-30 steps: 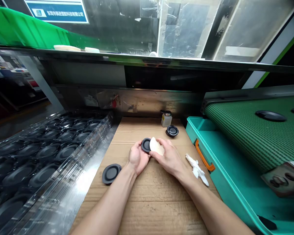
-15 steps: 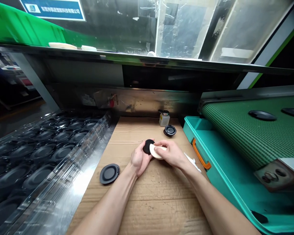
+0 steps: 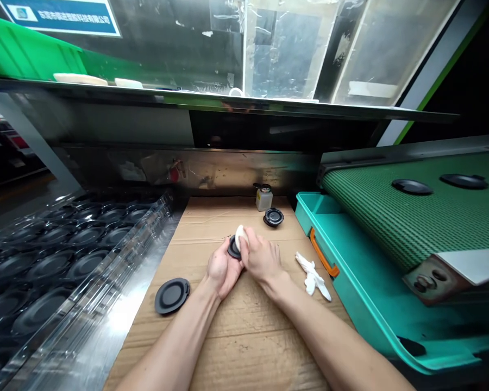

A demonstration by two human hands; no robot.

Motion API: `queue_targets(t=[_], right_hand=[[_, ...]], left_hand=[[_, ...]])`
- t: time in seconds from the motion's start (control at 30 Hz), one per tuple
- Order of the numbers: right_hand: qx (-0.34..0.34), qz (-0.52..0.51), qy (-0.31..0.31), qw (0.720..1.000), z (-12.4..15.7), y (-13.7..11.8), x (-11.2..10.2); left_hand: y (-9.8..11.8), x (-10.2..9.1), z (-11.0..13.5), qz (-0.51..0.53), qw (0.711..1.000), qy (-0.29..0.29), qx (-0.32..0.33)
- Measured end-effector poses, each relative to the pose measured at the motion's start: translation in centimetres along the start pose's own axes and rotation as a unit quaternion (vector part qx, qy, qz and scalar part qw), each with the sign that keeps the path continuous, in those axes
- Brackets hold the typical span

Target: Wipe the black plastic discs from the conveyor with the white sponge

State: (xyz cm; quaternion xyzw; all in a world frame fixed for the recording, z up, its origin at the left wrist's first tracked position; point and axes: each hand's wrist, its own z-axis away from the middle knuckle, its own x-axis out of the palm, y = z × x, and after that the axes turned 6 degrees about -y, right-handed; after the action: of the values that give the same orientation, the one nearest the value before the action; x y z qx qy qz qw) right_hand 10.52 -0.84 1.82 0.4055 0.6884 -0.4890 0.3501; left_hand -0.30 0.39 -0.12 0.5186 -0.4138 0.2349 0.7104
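My left hand [image 3: 219, 268] grips a small black round part [image 3: 232, 248] over the cardboard-covered bench [image 3: 244, 331]. My right hand [image 3: 261, 259] is closed on a white pad [image 3: 240, 237] and presses it against the black part. The two hands touch each other at mid-bench. A larger black disc [image 3: 171, 295] lies flat on the cardboard to the left of my left wrist. A crumpled white cloth [image 3: 313, 276] lies just right of my right wrist.
A small bottle [image 3: 263, 197] and a black cap [image 3: 273, 217] stand at the back of the bench. Clear trays of black discs [image 3: 61, 255] fill the left. A teal bin [image 3: 350, 282] and a green conveyor belt [image 3: 424, 217] carrying black discs sit on the right.
My hands drew closer together and the white pad turned upright against the black part. The view shifted a little to the right, and the discs on the belt moved left.
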Motion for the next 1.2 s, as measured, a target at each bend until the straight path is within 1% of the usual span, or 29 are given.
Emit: queue_targets(t=[0.03,0.1,0.17,0.27,0.37,0.4,0.5,0.6,0.7,0.83,0.9,0.97,1.07,1.13,1.2], right_hand=[[0.014,0.021,-0.002,1.0,0.0,-0.4,0.2],[0.008,0.036,-0.008,0.999,0.0,-0.7,0.5],[-0.003,0.039,-0.012,0.999,0.1,-0.6,0.5],[0.024,0.048,-0.008,0.999,0.2,0.0,0.4],[-0.023,0.046,-0.008,0.999,0.4,0.4,0.5],[-0.029,0.043,-0.008,0.999,0.5,0.5,0.5],[-0.01,0.024,0.002,1.0,0.5,0.7,0.5],[-0.038,0.014,-0.004,0.999,0.5,0.8,0.6],[-0.004,0.022,-0.006,1.0,0.5,0.8,0.7],[-0.025,0.032,-0.013,0.999,0.6,0.5,0.9],[-0.002,0.03,-0.013,0.999,0.7,0.3,0.8],[-0.007,0.021,-0.009,1.0,0.8,0.2,0.7],[-0.051,-0.006,-0.011,0.999,0.6,0.8,0.3],[-0.032,-0.044,0.007,0.998,0.3,1.6,-0.2],[-0.014,-0.114,0.028,0.993,-0.1,2.6,-0.8]], left_hand=[[0.0,0.0,0.0,-0.001,1.0,0.006,0.003],[0.1,-0.1,0.0,-0.005,1.0,0.015,0.003],[0.2,-0.1,0.1,-0.01,1.0,0.016,0.001],[0.2,0.0,0.1,-0.021,1.0,0.007,0.011],[0.2,-0.1,0.0,-0.028,0.999,0.013,0.015],[0.1,-0.1,0.0,-0.028,0.999,0.016,0.016],[0.2,-0.1,0.0,-0.024,0.999,0.018,0.021],[0.3,-0.1,0.0,-0.014,0.999,0.025,0.02],[0.4,-0.1,-0.1,-0.01,1.0,0.017,0.014],[0.4,-0.4,-0.2,-0.027,1.0,0.011,0.004],[0.4,-0.4,-0.2,-0.025,1.0,0.012,0.01],[0.4,-0.4,-0.2,-0.027,0.999,0.012,0.015],[0.4,-0.4,0.0,-0.037,0.999,0.003,0.01],[0.4,-0.4,0.0,-0.036,0.999,0.004,0.011],[0.5,-0.3,-0.1,-0.035,0.999,0.01,0.016]])
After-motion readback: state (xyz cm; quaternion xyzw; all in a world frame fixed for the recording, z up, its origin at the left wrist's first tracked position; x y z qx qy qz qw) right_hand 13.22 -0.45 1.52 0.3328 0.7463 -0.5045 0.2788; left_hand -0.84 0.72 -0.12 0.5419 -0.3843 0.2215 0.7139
